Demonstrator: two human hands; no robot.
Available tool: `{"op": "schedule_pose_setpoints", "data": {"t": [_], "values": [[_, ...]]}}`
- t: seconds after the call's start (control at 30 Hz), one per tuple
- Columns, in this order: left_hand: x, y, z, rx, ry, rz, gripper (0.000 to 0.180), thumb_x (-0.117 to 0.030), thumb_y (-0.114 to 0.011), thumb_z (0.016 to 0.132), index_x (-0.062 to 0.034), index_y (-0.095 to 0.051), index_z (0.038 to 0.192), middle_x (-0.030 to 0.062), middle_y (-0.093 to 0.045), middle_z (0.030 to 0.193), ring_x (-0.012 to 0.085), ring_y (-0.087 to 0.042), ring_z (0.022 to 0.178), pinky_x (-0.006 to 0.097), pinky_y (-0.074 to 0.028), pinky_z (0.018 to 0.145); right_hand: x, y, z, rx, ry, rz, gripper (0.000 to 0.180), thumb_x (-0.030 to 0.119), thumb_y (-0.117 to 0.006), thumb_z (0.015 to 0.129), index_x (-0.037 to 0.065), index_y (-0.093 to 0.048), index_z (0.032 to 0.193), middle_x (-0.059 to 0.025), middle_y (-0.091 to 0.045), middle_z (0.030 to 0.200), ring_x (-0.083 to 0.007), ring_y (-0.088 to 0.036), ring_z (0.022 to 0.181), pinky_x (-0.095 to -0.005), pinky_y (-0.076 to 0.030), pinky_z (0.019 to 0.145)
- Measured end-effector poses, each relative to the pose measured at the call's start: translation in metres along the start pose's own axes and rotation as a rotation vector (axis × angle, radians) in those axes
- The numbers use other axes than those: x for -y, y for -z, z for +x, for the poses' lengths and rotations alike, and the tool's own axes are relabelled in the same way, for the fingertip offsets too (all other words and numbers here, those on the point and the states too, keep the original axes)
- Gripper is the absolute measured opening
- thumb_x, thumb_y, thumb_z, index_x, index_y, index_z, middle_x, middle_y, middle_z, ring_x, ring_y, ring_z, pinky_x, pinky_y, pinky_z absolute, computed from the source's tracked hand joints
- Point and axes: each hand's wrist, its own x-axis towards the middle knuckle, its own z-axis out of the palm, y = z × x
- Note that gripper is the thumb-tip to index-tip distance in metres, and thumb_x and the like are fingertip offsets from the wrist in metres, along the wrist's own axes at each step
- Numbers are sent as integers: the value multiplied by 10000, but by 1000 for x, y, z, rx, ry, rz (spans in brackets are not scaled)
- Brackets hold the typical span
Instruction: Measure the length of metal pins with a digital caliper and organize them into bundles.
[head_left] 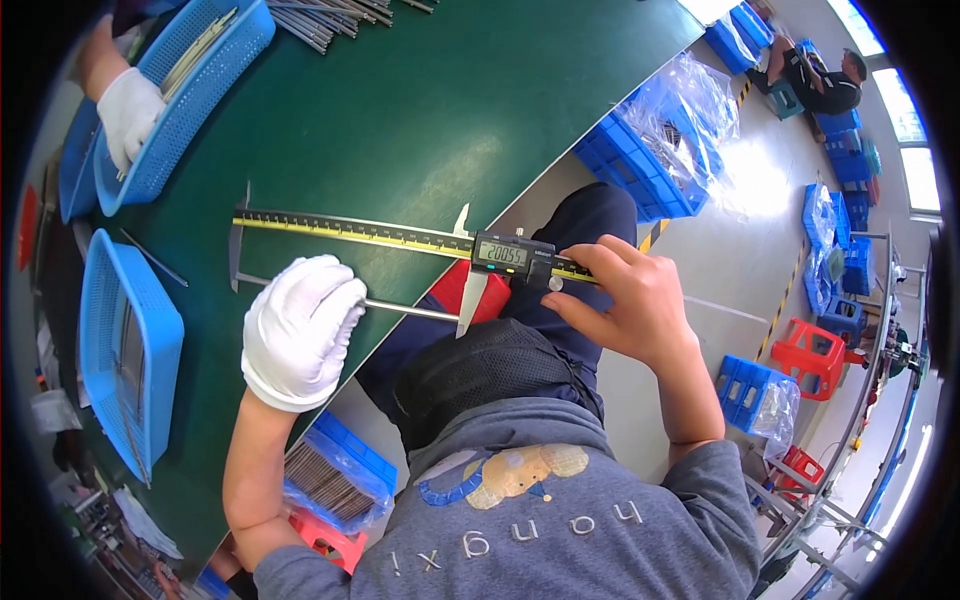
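Observation:
My left hand (303,333), in a white glove, is closed around a thin metal rod (410,310). Bare, my right hand (627,300) grips the slider end of a long digital caliper (350,228), thumb below and fingers above its beam. The caliper reaches leftward over the green table's edge. Its fixed jaw (235,255) stands at the rod's left end, and the sliding jaw (471,305) is at the right end. Both jaws appear to touch the rod or lie very close to it. A lit display (492,254) faces up on the slider.
Blue baskets (165,330) with rods stand on the green table (400,110), left. A loose rod (155,257) lies beside one. Another person's gloved hand (130,115) reaches into a far basket. Rods (325,20) lie at the back. Blue crates (640,170) and red stools (808,358) stand on the floor.

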Motion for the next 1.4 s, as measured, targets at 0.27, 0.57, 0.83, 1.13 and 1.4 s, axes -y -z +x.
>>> {"op": "schedule_pose_setpoints", "data": {"t": [0.27, 0.57, 0.83, 1.13, 1.4], "values": [[-12, 8, 8, 112, -19, 51, 170, -22, -630, 621, -72, -560, 768, 109, -582, 790, 292, -588, 662, 394, -495, 583, -23, 6, 43, 30, 32, 72, 695, 425, -734, 685, 58, -526, 1237, -105, -644, 813, -288, -626, 641, -368, -475, 567], [23, 0, 219, 57, -507, 192, 376, -31, -589, 680, -34, -529, 1052, 124, -552, 817, 315, -565, 734, 405, -454, 628, -51, -7, 75, 80, 147, 5, 759, 543, -674, 694, 47, -541, 1253, -83, -606, 667, -277, -621, 573, -378, -485, 509], [134, -105, 384, 195, -382, 542, 170, -78, -535, 775, -98, -585, 936, 124, -589, 851, 327, -614, 824, 402, -501, 692, -45, -17, 76, 59, 142, 65, 734, 569, -639, 731, 70, -545, 1262, -64, -618, 714, -261, -626, 563, -368, -493, 483], [171, -87, 380, 298, -11, 779, 160, -119, -523, 795, -121, -656, 885, 128, -616, 912, 304, -625, 888, 418, -516, 732, -45, -11, 77, 138, 142, 66, 706, 540, -657, 725, 96, -549, 1262, -52, -625, 705, -252, -632, 578, -360, -490, 494], [164, 39, 204, -67, 173, 836, 150, -160, -547, 763, -92, -680, 753, 136, -650, 788, 313, -651, 747, 425, -523, 641, -49, -4, 79, 5, 88, 93, 706, 331, -795, 583, 19, -603, 1187, -146, -660, 788, -290, -648, 657, -354, -504, 596]]}}
